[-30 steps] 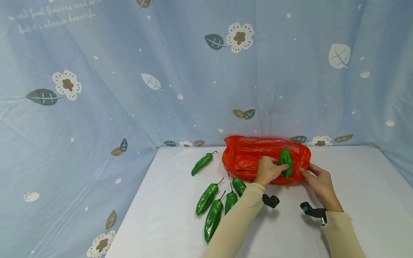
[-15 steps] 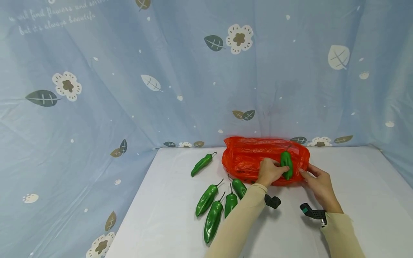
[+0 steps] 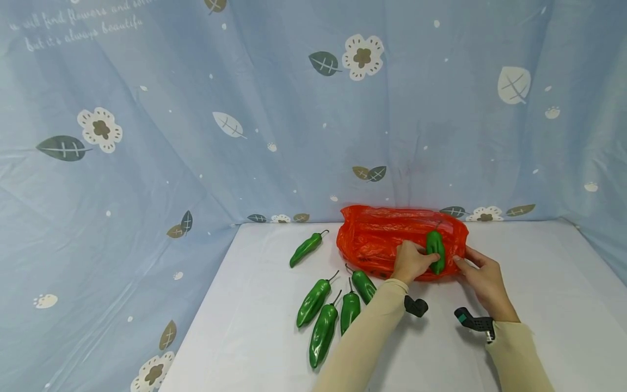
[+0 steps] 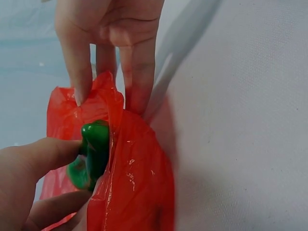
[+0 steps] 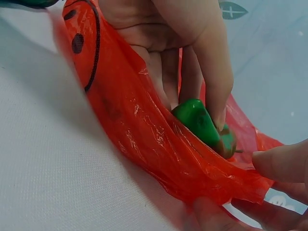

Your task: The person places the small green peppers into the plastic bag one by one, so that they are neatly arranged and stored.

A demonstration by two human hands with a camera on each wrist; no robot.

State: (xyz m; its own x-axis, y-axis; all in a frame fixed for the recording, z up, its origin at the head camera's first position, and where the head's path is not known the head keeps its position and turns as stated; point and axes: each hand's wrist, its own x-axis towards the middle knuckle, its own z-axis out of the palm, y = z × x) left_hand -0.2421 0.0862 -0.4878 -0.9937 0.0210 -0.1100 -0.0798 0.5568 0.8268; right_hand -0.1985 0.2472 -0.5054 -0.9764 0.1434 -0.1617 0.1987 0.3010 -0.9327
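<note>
A red plastic bag (image 3: 374,239) lies on its side at the back of the table. At its right end, my left hand (image 3: 410,262) pinches a green pepper (image 3: 434,245) between thumb and fingers. In the left wrist view the pepper (image 4: 96,142) sits within the bag's opening, its lower part behind the red film. My right hand (image 3: 487,283) grips the bag's right edge, thumb on the inner side and fingers outside. The right wrist view has the pepper (image 5: 197,122) just behind the near film, with a dark printed line and spots on the bag (image 5: 139,130).
Left of my left forearm several more green peppers lie on the white table (image 3: 245,326), one pepper (image 3: 350,310) partly covered by the sleeve. A slimmer green pepper (image 3: 307,249) rests farther back. A blue patterned curtain (image 3: 294,109) hangs behind and at the left.
My left hand and the pepper have shifted slightly right and nearer. My right hand has drawn the bag's right edge a little left. The peppers on the table stay in place.
</note>
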